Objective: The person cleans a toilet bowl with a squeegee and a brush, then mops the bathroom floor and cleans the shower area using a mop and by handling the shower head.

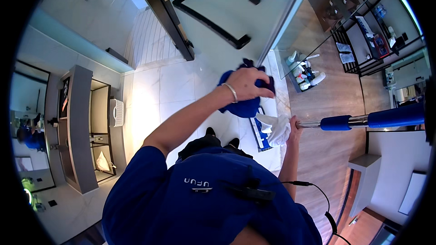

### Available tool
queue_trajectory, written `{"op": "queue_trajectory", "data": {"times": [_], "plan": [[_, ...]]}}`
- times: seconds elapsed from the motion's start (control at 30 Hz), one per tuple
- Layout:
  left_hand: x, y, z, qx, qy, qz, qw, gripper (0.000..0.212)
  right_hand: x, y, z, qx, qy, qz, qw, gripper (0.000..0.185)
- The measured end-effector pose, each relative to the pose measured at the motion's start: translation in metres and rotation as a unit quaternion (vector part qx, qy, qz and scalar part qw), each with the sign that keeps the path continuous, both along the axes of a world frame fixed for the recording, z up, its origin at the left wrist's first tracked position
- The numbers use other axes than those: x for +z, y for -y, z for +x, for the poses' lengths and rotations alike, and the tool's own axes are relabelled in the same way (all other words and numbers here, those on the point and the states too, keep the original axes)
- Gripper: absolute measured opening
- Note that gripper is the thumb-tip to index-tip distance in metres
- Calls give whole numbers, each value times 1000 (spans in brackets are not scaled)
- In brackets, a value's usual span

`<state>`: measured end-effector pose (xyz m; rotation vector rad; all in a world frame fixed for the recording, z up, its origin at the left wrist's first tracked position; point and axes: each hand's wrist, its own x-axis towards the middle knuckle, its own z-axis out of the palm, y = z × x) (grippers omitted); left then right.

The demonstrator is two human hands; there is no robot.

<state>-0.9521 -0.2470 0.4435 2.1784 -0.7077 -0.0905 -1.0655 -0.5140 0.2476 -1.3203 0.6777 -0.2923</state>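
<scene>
My left hand (248,83), with a bracelet at the wrist, grips a bunched dark blue cloth (240,107) beside the lower edge of the frosted glass door (218,3). My right hand (294,127) is closed around the metal pole (310,124) of a mop with blue grip sleeves. A crumpled white cloth (279,131) hangs at that same hand and hides part of it. Below the cloths, a flat mop head (259,136) in blue and white lies on the pale tiles. The door bears a long black handle (211,22).
A grey caddy (299,87) of bottles and brushes stands on the wood floor (327,102) at right, beyond a glass panel. A dark door frame (163,13) rises ahead. On the left are a grey counter (80,129) and a white basket (118,112). My feet are on the tiles.
</scene>
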Motion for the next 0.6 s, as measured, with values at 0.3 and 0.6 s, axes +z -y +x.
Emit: {"op": "queue_trajectory", "data": {"times": [0.3,0.6], "plan": [[95,15,5,-92,-41,-135,986,25,-22,-20,33,64,41,-174,982,26],[223,-25,-17,85,253,-139,954,19,-8,-110,85,155,20,-275,949,21]]}}
